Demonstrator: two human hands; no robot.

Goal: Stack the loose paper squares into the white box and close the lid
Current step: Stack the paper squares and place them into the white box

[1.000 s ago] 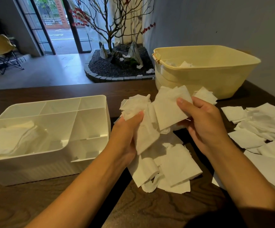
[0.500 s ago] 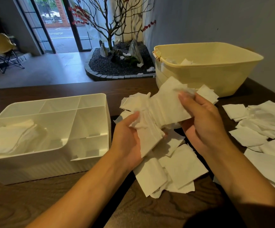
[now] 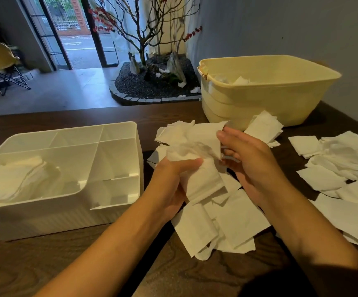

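White paper squares (image 3: 233,224), white box (image 3: 118,213), pale-yellow tub (image 3: 259,103), dark wood-grain table (image 3: 88,264).

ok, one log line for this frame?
left hand: grips paper squares | right hand: pinches same bunch | white box: open, partly filled

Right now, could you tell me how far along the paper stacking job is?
Early. Done: some paper already lies in the white box, in its large compartment. In hand: the left hand grips a bunch of squares, the right hand at it. Left: the loose squares on the table; no lid visible.
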